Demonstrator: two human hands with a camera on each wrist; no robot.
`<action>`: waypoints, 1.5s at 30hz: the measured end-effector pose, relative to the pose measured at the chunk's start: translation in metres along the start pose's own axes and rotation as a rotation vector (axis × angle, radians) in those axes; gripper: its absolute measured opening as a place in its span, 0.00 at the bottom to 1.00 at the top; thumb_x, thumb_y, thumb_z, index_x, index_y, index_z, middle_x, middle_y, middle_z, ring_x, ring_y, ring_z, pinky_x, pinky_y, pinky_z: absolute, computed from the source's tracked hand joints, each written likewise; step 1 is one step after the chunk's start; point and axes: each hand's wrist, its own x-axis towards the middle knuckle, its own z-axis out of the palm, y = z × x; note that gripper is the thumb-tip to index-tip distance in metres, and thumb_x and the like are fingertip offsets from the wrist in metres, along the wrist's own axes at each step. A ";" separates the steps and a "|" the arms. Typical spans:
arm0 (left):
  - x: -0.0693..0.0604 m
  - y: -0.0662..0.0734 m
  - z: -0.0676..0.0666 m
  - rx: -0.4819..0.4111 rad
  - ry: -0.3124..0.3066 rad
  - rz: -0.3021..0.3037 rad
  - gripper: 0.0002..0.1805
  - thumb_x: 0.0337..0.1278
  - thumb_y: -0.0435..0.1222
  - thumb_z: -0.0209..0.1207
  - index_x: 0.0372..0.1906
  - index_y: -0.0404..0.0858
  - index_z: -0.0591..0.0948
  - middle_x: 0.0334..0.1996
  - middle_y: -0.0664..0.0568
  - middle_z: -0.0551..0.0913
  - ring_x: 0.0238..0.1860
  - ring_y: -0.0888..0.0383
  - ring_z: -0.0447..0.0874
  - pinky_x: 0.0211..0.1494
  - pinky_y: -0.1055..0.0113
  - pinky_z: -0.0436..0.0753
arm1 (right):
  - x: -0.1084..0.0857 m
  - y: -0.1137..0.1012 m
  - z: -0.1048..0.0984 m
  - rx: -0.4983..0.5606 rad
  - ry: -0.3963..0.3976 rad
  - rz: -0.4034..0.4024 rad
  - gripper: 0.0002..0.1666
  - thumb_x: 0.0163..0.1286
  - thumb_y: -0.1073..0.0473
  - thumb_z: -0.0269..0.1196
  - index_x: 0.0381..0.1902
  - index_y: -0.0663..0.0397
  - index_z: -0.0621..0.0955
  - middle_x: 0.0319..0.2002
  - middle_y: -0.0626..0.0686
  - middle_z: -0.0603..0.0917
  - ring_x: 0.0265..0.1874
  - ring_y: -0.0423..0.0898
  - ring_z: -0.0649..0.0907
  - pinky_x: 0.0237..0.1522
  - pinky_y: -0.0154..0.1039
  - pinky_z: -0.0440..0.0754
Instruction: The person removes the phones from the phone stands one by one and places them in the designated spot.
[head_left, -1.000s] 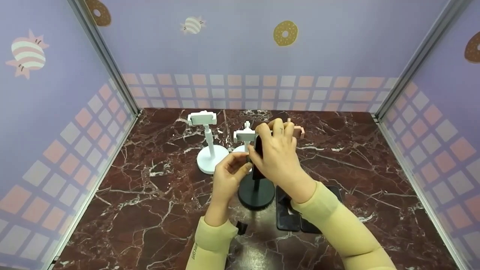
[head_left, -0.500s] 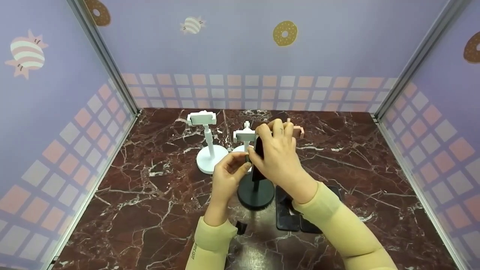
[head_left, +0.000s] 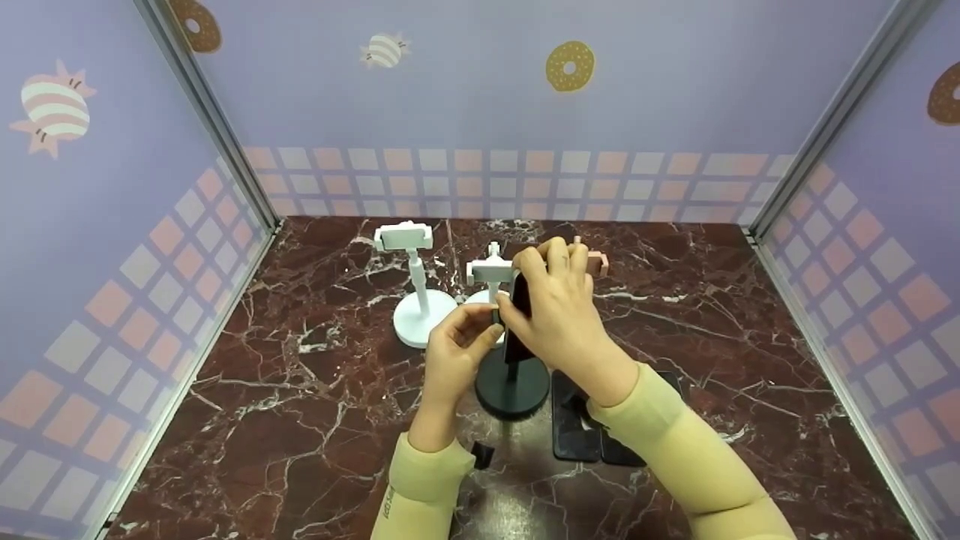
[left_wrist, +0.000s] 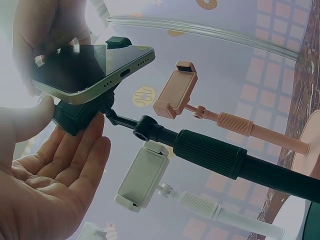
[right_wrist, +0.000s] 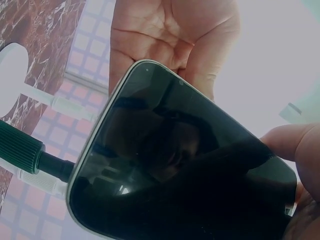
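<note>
A black phone stand (head_left: 512, 390) stands upright on the table, its round base in front of the white ones. A smartphone (left_wrist: 90, 75) lies against its black clamp (left_wrist: 75, 117), the dark screen (right_wrist: 180, 165) facing the right wrist camera. My right hand (head_left: 559, 311) grips the phone from its right side, thumb on its edge. With thumb and fingers my left hand (head_left: 457, 345) holds the clamp at the phone's left; in the left wrist view the other fingers stretch out beneath it. How fully the clamp encloses the phone is partly hidden by the hands.
Two white phone stands (head_left: 422, 319) and a pink one (head_left: 598, 265) stand behind. Flat dark phones (head_left: 576, 427) lie at the right, partly under my right sleeve. A small black piece (head_left: 482, 454) lies near my left cuff. Patterned panels enclose the marble-look table (head_left: 315, 420).
Both hands keep their places on the phone and clamp. The phone and my right hand shift very slightly; the black stand stays in place.
</note>
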 end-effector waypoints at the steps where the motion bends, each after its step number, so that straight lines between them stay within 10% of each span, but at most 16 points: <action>1: 0.000 0.000 0.000 0.000 0.000 0.001 0.14 0.61 0.23 0.66 0.50 0.20 0.81 0.45 0.29 0.85 0.43 0.65 0.86 0.50 0.71 0.85 | 0.000 0.000 0.000 0.002 -0.002 0.001 0.21 0.65 0.53 0.69 0.49 0.53 0.73 0.47 0.61 0.71 0.52 0.63 0.66 0.37 0.57 0.75; 31: 0.000 -0.002 -0.001 -0.019 0.014 -0.022 0.15 0.61 0.23 0.65 0.50 0.19 0.80 0.45 0.32 0.85 0.43 0.64 0.85 0.47 0.73 0.84 | 0.001 0.000 0.005 0.058 0.053 -0.099 0.20 0.62 0.57 0.70 0.44 0.55 0.73 0.44 0.61 0.71 0.47 0.62 0.66 0.35 0.55 0.75; 45: 0.000 -0.002 -0.001 -0.028 0.005 -0.019 0.15 0.61 0.22 0.64 0.50 0.17 0.79 0.45 0.33 0.85 0.44 0.65 0.85 0.50 0.73 0.85 | 0.001 0.000 0.006 0.070 0.078 -0.131 0.21 0.61 0.57 0.71 0.45 0.59 0.74 0.44 0.61 0.71 0.48 0.63 0.67 0.53 0.70 0.78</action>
